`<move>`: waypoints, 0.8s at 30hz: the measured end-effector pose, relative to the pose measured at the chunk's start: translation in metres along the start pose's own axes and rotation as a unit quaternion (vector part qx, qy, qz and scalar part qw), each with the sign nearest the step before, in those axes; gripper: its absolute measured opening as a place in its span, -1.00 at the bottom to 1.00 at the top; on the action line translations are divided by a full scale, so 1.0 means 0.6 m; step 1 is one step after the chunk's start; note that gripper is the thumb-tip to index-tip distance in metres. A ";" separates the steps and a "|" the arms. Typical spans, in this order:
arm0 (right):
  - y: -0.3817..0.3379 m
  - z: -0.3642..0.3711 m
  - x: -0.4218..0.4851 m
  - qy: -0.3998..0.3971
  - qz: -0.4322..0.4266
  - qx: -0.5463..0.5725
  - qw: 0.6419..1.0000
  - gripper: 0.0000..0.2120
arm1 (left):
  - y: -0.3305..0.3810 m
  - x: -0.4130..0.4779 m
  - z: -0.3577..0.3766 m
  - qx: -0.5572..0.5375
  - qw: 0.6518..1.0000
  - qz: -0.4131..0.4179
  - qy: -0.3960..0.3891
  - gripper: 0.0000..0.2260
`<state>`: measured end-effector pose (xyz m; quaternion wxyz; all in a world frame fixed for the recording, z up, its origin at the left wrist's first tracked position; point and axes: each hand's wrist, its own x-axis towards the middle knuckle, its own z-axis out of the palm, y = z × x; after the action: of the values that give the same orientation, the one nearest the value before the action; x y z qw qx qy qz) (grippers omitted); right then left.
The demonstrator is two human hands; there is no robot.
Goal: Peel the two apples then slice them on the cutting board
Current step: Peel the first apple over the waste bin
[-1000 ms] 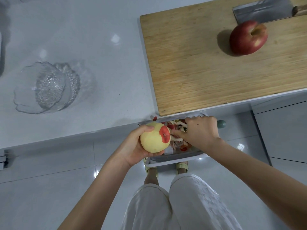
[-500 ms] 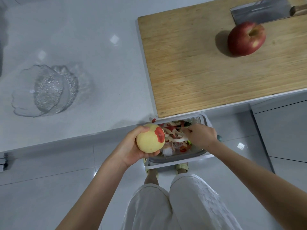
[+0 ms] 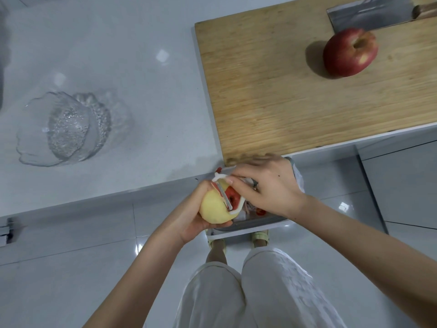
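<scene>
No lettering is legible on anything in view. The cutting board [image 3: 295, 95] lies on the pale tabletop [image 3: 123, 58], its long axis running left to right and its near edge along the tabletop's front edge. Just in front of the board's near-left corner, off the tabletop and over the floor [image 3: 71, 268], the left hand [image 3: 189, 216] cups the half-peeled apple [image 3: 214, 208], fingers curled round its pale yellow flesh. The remaining red skin around its stem hollow faces right, toward the right hand [image 3: 267, 188]. That hand grips the peeler [image 3: 226, 194]. One fingertip presses on its white head, and the blade lies slantwise across the red patch, from far-left to near-right. Below both hands, under the board's near edge, sits a bin [image 3: 260, 224] with peel scraps, largely hidden by the right hand. The red apple [image 3: 350, 53], unpeeled, rests on the board near its far-right corner, stem hollow tipped up and to the right. The cleaver [image 3: 369, 13] lies flat just beyond it, with the blade pointing left and the handle running off to the right. The board's whole left and near part is bare wood. A glass bowl [image 3: 66, 129] stands well to the left of the board, with open tabletop between them.
</scene>
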<state>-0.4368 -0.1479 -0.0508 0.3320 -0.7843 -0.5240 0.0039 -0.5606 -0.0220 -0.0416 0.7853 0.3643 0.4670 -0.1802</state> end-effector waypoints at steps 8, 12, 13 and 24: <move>0.008 -0.001 0.010 -0.039 -0.035 0.027 0.998 -0.61 | -0.002 -0.003 0.012 0.048 0.999 0.004 0.015 -0.66; 0.043 -0.004 -0.012 -0.040 0.028 0.014 0.999 -0.62 | -0.001 -0.011 0.001 -0.013 1.000 -0.003 0.017 -0.67; 0.053 -0.003 -0.020 -0.042 0.048 0.005 0.998 -0.66 | 0.002 -0.013 -0.001 -0.031 0.999 -0.004 0.011 -0.65; 0.015 -0.017 -0.009 -0.091 0.168 0.055 0.980 -0.64 | -0.009 -0.003 -0.008 -0.009 0.997 0.081 0.011 -0.66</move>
<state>-0.4284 -0.1600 -0.0493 0.3201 -0.8380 -0.4119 0.1601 -0.5673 -0.0222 -0.0436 0.7955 0.3957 0.4460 -0.1079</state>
